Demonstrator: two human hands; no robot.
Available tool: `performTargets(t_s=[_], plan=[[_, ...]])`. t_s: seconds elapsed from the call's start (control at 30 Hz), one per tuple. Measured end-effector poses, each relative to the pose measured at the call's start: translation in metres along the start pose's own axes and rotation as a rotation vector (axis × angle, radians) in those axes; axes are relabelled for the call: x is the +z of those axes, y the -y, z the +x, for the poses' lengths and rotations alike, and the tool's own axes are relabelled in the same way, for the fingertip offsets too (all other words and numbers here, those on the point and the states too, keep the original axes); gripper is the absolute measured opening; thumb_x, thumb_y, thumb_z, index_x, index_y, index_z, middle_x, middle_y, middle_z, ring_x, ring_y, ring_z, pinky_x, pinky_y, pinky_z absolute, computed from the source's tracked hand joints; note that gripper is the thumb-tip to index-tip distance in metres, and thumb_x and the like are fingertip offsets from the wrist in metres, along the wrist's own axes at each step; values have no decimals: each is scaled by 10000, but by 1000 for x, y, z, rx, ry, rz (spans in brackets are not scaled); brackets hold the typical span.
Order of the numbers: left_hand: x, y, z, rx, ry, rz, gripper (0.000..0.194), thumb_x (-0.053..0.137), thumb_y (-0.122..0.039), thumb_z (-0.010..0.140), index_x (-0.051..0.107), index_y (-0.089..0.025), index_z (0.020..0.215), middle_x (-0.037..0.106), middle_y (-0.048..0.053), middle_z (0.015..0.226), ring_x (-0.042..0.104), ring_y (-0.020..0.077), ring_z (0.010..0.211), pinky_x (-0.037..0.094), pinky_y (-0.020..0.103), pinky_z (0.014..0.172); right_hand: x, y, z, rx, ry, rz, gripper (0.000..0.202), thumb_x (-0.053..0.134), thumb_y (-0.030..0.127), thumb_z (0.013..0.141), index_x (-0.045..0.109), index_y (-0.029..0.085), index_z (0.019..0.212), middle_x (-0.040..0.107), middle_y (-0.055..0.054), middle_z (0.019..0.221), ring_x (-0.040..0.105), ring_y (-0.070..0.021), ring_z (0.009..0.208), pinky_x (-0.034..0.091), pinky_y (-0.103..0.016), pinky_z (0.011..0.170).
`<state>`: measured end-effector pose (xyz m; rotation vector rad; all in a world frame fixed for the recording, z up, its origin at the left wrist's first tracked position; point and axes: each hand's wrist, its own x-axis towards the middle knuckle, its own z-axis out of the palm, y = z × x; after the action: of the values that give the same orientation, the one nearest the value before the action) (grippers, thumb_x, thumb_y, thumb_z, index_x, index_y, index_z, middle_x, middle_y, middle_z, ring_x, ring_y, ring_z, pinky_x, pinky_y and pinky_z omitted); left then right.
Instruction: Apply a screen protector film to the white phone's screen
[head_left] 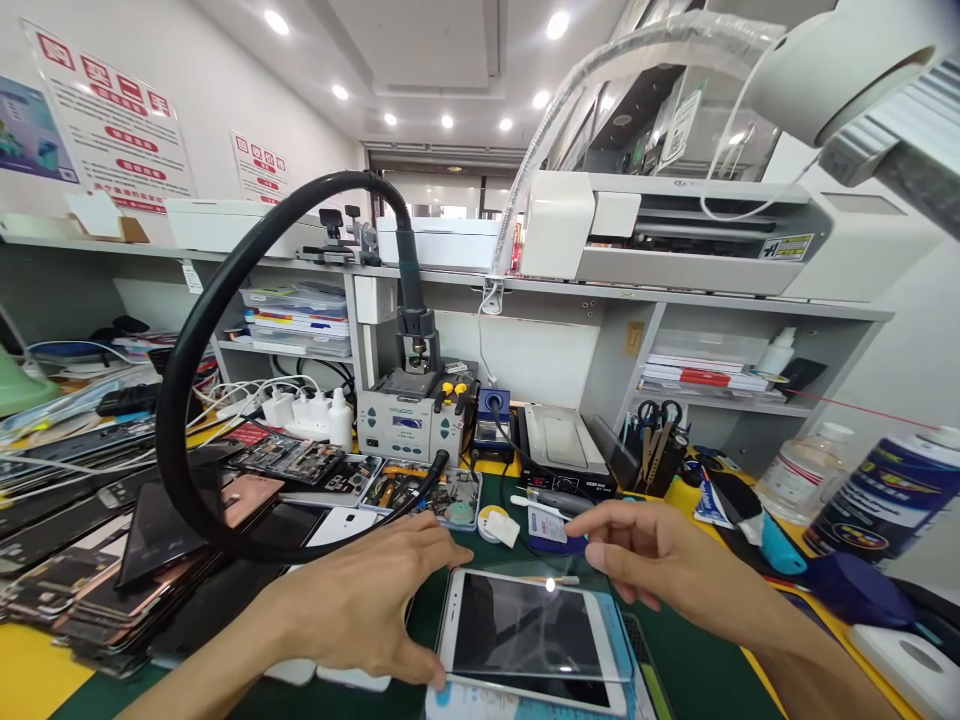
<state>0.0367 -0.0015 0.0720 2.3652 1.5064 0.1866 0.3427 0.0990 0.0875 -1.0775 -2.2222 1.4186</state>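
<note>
Yellow bench (37,655), green mat (696,655), parts tray (480,492)

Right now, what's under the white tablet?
A blue-and-white printed piece shows past the lower and right edges of the white tablet; box or sheet, can't tell. The rest beneath is covered.

Head-worn view, forward and down, green mat (694,650) near

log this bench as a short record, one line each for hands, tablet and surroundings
left hand: spread, thumb at the tablet's lower left corner
right hand: thumb and index apart, near the clear sheet's upper right corner; contact unclear
tablet: white frame, dark screen, mostly under the sheet
surroundings: device parts left, grey station behind, blue can right
</note>
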Motion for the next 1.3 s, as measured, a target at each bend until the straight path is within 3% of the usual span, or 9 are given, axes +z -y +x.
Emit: performTargets(t_s=[0.4,0.6,1.3], plan=[[0,0,0,-13,1,8,916,842,-508,672,535,-215,1484,583,141,1484,491,402,1411,352,526,1206,6,-8,-5,-228,-2,142,486,722,529,916,647,247,1304,603,-47,998,547,-150,791,455,-253,669],[-2,-4,0,-10,5,7,897,836,-466,671,548,-184,1472,604,154,1457,510,405,1394,350,517,1209,8,-6,-6,-304,7,202,536,716,539,912,619,258,1358,598,-64,1034,529,-156,757,450,-285,667],[2,0,-2,2,-30,-11,907,810,-475,661,533,-166,1468,588,147,1476,469,403,1427,353,501,1216,26,3,-8,-326,-25,321,725,743,611,856,509,310,1472,556,-96,1203,507,-153,723,427,-312,660]])
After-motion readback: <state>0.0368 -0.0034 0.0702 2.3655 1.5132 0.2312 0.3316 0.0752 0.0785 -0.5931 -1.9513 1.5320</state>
